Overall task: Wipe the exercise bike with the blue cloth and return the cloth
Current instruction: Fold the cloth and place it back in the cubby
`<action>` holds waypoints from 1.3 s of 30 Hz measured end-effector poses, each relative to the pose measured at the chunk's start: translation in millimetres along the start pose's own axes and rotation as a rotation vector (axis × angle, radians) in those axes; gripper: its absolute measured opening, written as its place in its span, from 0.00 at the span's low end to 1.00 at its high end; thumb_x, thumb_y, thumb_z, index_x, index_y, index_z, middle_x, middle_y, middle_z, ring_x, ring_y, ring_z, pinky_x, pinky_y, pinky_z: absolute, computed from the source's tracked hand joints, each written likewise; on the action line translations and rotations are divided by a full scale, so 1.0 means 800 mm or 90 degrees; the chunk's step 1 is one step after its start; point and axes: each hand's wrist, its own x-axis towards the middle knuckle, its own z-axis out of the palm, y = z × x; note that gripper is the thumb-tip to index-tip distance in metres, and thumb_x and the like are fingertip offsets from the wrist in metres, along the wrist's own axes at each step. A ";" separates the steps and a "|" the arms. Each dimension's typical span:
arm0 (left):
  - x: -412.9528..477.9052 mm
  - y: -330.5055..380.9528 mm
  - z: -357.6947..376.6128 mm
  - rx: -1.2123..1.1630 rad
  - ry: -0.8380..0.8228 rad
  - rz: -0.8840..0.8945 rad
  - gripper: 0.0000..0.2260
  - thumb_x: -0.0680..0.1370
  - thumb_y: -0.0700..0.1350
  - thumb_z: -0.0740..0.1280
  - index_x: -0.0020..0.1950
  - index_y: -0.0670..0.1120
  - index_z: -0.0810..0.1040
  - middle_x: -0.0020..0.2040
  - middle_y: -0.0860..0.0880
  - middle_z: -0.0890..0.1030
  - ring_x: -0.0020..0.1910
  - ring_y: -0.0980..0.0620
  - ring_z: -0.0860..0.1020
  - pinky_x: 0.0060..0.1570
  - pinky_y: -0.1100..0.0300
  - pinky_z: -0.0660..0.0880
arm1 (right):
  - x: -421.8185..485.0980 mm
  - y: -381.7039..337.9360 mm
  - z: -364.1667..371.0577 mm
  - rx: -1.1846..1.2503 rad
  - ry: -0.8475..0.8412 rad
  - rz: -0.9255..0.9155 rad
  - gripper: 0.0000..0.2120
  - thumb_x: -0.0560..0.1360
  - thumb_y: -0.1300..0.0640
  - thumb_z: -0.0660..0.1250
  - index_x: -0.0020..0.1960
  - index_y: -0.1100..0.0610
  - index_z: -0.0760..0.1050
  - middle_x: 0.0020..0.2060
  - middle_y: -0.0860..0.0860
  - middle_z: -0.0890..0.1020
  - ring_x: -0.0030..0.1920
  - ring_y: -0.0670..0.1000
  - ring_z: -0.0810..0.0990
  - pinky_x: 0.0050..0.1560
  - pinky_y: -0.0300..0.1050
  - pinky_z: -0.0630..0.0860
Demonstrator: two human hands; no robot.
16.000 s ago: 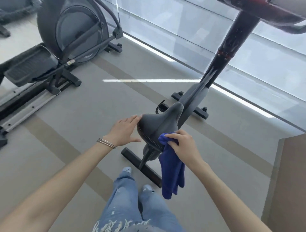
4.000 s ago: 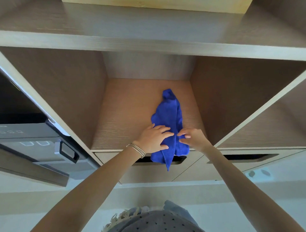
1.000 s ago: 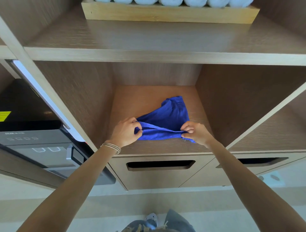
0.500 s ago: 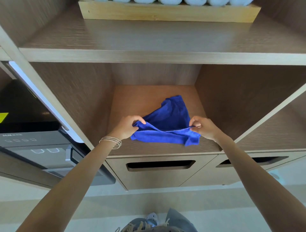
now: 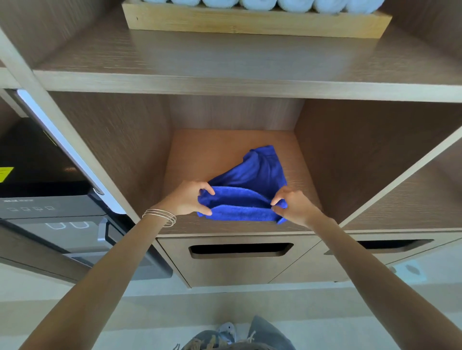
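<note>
Wood-grain shelving unit (image 5: 82, 140), grey-brown, divided into open cubbies. Centre cubby (image 5: 225, 142): warmer brown floor, back wall in shade. Upper shelf (image 5: 225, 85) carries a pale wooden tray (image 5: 250, 23) holding a row of rolled white towels (image 5: 257, 3), cut off at the top edge. Below: centre drawer (image 5: 225, 271) and right drawer (image 5: 350, 262), each with a dark slot handle. Left: dark appliance (image 5: 45, 199), grey control panel, yellow label (image 5: 5, 173). Floor (image 5: 75, 292) pale, smooth. Light soft, even.
</note>
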 end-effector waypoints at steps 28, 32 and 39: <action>-0.066 0.056 0.116 0.183 0.053 0.148 0.07 0.71 0.42 0.70 0.46 0.48 0.76 0.54 0.51 0.73 0.41 0.49 0.73 0.44 0.51 0.74 | -0.109 -0.026 -0.064 0.134 0.238 -0.062 0.04 0.66 0.64 0.75 0.40 0.62 0.81 0.40 0.56 0.83 0.42 0.55 0.80 0.47 0.44 0.75; -0.089 0.081 0.137 0.083 0.177 0.155 0.09 0.69 0.46 0.74 0.46 0.48 0.80 0.61 0.47 0.72 0.53 0.47 0.72 0.56 0.54 0.70 | -0.120 -0.035 -0.069 0.093 0.211 -0.052 0.04 0.67 0.64 0.75 0.40 0.62 0.81 0.41 0.55 0.83 0.41 0.48 0.77 0.44 0.33 0.68; -0.093 0.159 0.148 -0.042 0.279 0.144 0.25 0.61 0.58 0.78 0.53 0.50 0.78 0.70 0.47 0.66 0.68 0.45 0.63 0.64 0.53 0.62 | -0.116 -0.056 -0.076 0.078 0.229 -0.062 0.03 0.67 0.67 0.72 0.40 0.63 0.81 0.40 0.55 0.82 0.36 0.45 0.73 0.42 0.35 0.66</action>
